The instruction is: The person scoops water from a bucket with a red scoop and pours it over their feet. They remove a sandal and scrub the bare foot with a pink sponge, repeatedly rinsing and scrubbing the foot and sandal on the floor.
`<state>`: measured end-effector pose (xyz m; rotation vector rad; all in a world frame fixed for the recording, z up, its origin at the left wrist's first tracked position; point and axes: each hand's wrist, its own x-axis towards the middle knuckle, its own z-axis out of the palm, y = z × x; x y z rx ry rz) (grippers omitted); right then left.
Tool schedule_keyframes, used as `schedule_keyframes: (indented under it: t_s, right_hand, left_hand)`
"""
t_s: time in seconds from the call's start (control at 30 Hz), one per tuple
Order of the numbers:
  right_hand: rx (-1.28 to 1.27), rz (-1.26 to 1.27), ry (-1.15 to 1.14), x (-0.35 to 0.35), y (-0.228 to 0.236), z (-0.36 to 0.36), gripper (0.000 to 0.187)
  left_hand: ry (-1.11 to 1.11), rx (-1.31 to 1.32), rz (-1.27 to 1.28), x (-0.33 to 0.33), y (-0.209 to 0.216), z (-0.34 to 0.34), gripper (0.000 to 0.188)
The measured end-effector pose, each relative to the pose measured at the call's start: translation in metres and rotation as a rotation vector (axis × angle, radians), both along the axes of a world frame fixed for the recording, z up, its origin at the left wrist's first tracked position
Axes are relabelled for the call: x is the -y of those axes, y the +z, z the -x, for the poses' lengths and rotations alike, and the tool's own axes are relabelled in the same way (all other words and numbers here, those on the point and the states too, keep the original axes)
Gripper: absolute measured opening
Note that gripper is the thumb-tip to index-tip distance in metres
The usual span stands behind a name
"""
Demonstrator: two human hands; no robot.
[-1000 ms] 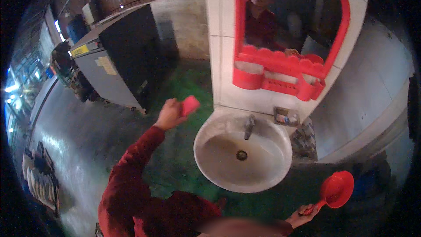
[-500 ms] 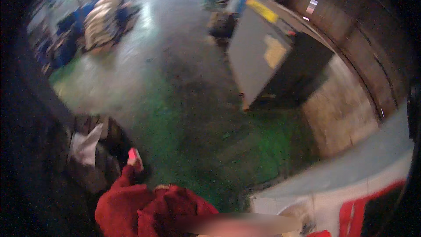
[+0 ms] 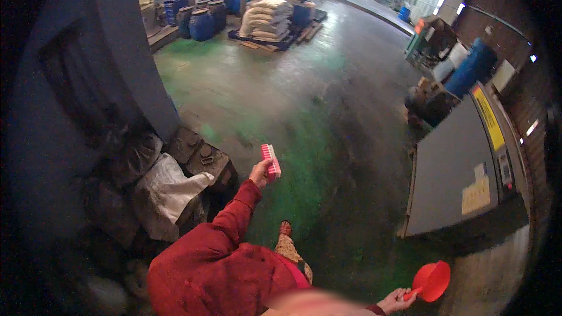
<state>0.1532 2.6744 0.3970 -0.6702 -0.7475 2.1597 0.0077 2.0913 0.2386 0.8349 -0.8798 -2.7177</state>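
My left hand (image 3: 261,174), at the end of a dark red sleeve, is closed on a pink-and-white scrub brush (image 3: 271,161) held out in front of me. At the lower right, my right hand (image 3: 396,301) is wrapped round the handle of a red plastic dipper (image 3: 432,281). The dipper's round bowl extends to the right of my fingers. Below both hands lies the dark, green-stained floor (image 3: 333,199), where one of my feet (image 3: 285,227) shows.
Dark sacks and a white sack (image 3: 167,190) lie by a dirty box (image 3: 205,158) at the left, beside a grey pillar (image 3: 132,41). A grey cabinet (image 3: 451,164) stands at the right. Farther off are stacked white sacks (image 3: 269,17) on a pallet and blue barrels (image 3: 202,24).
My view has swung, and the cabinet now sits farther right. My left hand and the brush appear higher and more to the right. My right hand and the dipper have come into view.
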Motion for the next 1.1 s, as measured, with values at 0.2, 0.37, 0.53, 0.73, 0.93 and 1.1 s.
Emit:
schedule_keyframes:
  t_s: [0.2,0.37,0.53,0.73,0.93,1.1]
  right_hand:
    - [0.089,-0.311,0.123,0.132,0.004,0.249,0.038]
    - [-0.08,-0.097,0.568,0.269,0.011,0.449,0.032]
    - [-0.157,0.031,0.745,0.453,0.013,0.598,0.018]
    - [-0.061,0.073,0.896,0.674,0.006,0.736,0.026]
    - [-0.097,0.117,1.16,0.875,0.002,0.83,0.028]
    - [-0.102,0.128,1.378,1.029,-0.021,0.921,0.029]
  left_hand:
    - [0.444,-0.032,-0.049,0.158,0.005,0.009,0.028]
    - [1.03,0.243,0.437,0.287,-0.016,-0.084,0.041]
    - [1.236,0.382,0.402,0.353,-0.002,-0.081,0.042]
    - [1.109,0.133,0.361,0.515,-0.033,0.079,0.038]
    - [0.806,-0.301,-0.089,0.662,0.018,0.345,0.048]
    - [0.9,-0.377,-0.147,0.783,0.045,0.39,0.042]
